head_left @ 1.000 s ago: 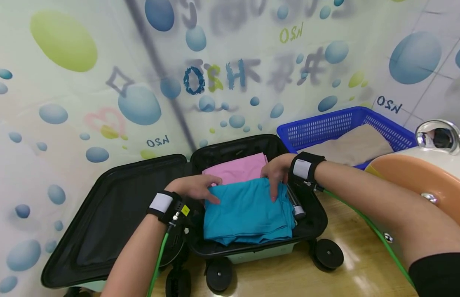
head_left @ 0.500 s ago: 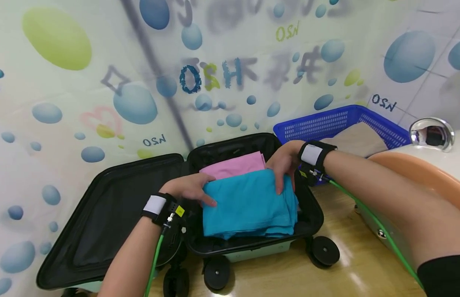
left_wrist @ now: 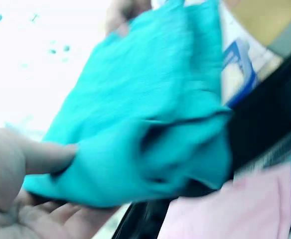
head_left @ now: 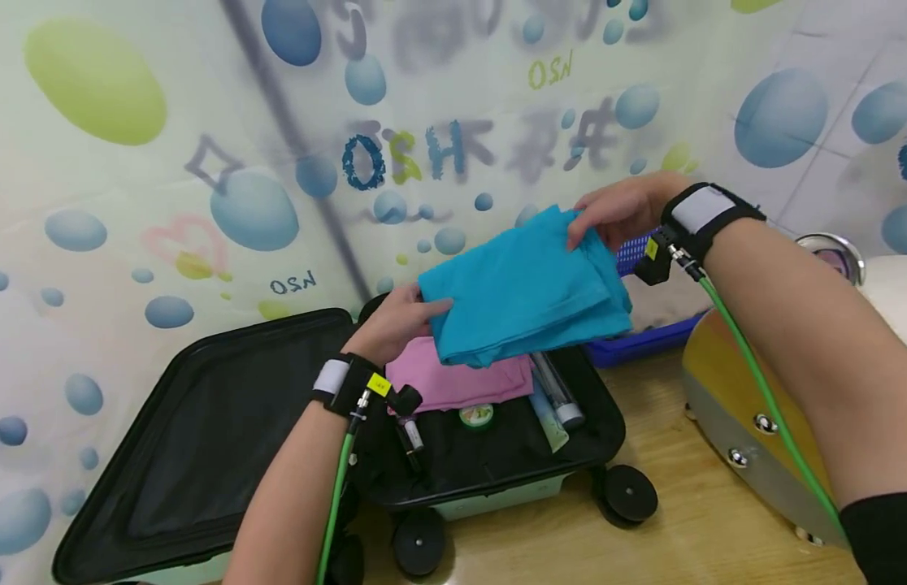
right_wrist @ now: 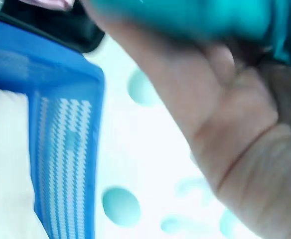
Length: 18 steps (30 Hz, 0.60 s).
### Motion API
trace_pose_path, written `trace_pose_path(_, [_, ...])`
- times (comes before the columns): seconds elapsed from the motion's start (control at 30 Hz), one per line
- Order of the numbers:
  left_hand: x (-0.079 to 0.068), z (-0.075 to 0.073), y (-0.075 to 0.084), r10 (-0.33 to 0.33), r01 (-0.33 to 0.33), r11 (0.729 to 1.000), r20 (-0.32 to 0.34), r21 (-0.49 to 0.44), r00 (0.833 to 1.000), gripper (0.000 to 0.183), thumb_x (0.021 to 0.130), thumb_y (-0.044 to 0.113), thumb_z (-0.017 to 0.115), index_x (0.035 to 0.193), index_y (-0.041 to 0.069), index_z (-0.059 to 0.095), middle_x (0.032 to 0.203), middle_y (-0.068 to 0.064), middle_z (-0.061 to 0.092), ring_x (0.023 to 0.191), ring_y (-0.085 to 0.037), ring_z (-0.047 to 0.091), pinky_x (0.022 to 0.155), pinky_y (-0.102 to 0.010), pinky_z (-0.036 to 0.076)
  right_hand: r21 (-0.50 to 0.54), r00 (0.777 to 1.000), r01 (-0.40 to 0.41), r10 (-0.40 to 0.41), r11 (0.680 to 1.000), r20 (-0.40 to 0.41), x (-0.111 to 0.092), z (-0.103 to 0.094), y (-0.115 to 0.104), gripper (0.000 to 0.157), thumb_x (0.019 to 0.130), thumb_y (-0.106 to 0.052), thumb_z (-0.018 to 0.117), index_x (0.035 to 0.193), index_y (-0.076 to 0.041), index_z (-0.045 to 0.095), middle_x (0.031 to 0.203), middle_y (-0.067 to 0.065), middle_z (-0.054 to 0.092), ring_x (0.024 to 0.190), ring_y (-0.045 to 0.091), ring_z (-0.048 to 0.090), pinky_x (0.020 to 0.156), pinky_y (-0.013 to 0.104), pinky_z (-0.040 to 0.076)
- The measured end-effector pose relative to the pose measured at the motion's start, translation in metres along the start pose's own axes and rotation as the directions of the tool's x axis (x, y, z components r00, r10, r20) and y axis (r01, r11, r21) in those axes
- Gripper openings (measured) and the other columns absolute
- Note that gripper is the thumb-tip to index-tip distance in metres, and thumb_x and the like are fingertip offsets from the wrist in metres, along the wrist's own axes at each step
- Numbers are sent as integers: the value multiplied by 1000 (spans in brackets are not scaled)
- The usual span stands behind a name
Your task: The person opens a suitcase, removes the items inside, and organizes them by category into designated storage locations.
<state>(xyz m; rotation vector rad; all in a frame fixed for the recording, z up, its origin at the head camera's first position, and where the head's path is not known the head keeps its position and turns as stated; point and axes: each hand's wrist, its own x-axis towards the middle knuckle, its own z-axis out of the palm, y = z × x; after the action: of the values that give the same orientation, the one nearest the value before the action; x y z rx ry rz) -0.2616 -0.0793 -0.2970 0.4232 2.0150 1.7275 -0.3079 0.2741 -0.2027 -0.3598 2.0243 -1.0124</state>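
Fingers of both hands grasp the folded blue cloth (head_left: 522, 284): the left hand (head_left: 391, 329) pinches its left end, thumb on top, and the right hand (head_left: 629, 207) holds its far right corner. Half a second ago this cloth lay in the open suitcase (head_left: 483, 455); now it is lifted above it, so it seems free to be carried. Its long axis runs left to right, with the right end farther and higher; the layered edges face near and right. Below, the pink cloth (head_left: 461, 378) is more uncovered, and on its near side a round tin (head_left: 476, 417) has become visible. To the right stands the blue basket (head_left: 644, 343), with a beige cloth (head_left: 661, 299) inside.
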Motion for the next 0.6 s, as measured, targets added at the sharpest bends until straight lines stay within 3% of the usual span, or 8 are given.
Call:
trace_pose_path(0.1, [18, 21, 10, 9, -12, 999, -61, -52, 998, 55, 108, 18, 53, 156, 3, 30, 152, -13, 44, 134, -27, 51, 106, -43, 47, -22, 994, -21, 19, 1000, -108, -11, -14, 2, 79, 103, -21, 54, 155, 8, 2, 159, 31, 20, 141, 45, 35, 111, 53, 40])
trace_pose_path(0.2, [36, 41, 16, 7, -15, 994, -75, -111, 997, 58, 107, 17, 53, 158, 7, 27, 158, -11, 38, 139, -28, 46, 108, -44, 44, -66, 980, -70, 56, 995, -189, -19, -27, 4, 81, 105, -21, 51, 153, 13, -4, 159, 36, 11, 144, 53, 24, 112, 57, 36])
trace_pose_path(0.33, [56, 65, 15, 1, -14, 991, -97, -135, 995, 65, 102, 9, 62, 158, 7, 28, 158, -12, 38, 139, -29, 45, 109, -45, 43, -174, 950, -150, 93, 973, -298, -30, -41, 10, 71, 106, -18, 53, 148, 22, 12, 152, 42, 22, 137, 55, 36, 106, 55, 44])
trace_pose_path(0.4, [64, 77, 12, 0, -16, 993, -138, -119, 990, 65, 99, 8, 66, 155, 4, 34, 153, -14, 44, 135, -29, 49, 108, -44, 45, -251, 922, -214, 110, 944, -371, -32, -45, 14, 44, 104, -16, 57, 121, 22, 43, 116, 39, 49, 108, 45, 59, 90, 45, 54])
trace_pose_path(0.43, [68, 84, 10, -1, -16, 995, -165, -102, 986, 63, 99, 9, 67, 154, 2, 37, 151, -15, 47, 133, -29, 52, 108, -44, 45, -296, 906, -251, 116, 922, -408, -32, -45, 17, 32, 103, -15, 58, 102, 16, 51, 95, 31, 53, 89, 37, 62, 79, 40, 54])
trace_pose_path(0.5, [76, 98, 6, -8, -7, 998, -244, -62, 970, 60, 98, 12, 69, 150, 0, 42, 146, -16, 52, 128, -30, 55, 107, -43, 46, -385, 864, -351, 137, 853, -484, -29, -44, 20, 31, 101, -15, 61, 79, 3, 48, 71, 15, 41, 67, 23, 49, 66, 37, 46])
trace_pose_path(0.57, [83, 112, 3, -19, 4, 999, -323, -47, 946, 61, 97, 11, 71, 149, 3, 41, 143, -18, 52, 125, -32, 56, 107, -45, 46, -467, 816, -472, 171, 748, -552, -23, -39, 22, 36, 99, -15, 64, 73, 1, 45, 66, 10, 35, 64, 24, 44, 65, 39, 44])
trace_pose_path(0.6, [87, 119, 2, -24, 10, 999, -360, -41, 933, 62, 96, 10, 71, 149, 6, 39, 143, -19, 51, 125, -32, 55, 107, -45, 46, -486, 787, -534, 196, 692, -585, -19, -36, 22, 35, 98, -15, 64, 78, 8, 49, 72, 16, 44, 70, 28, 49, 71, 41, 48])
